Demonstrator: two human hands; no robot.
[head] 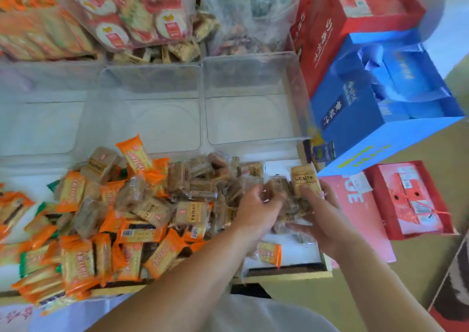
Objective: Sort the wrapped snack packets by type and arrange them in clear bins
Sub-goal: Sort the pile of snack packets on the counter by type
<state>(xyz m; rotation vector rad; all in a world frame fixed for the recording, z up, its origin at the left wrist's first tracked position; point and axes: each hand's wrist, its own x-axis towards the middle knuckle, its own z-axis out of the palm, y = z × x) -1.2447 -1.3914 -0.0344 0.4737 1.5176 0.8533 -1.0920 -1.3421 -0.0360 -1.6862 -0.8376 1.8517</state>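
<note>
You are curling the fingers of your left hand (256, 202) and right hand (322, 212) round brown packets (303, 180) (no orange packets (76, 263)), bunching one type together.

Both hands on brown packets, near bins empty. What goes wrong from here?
1. The brown packets are bunched loosely between the left hand and right hand; one may slip before reaching the clear bin.
2. Orange packets lie at the table front edge; a forearm sweep could knock some off.
3. Types lie mixed in the pile, so a stray orange one might get grabbed.
</note>
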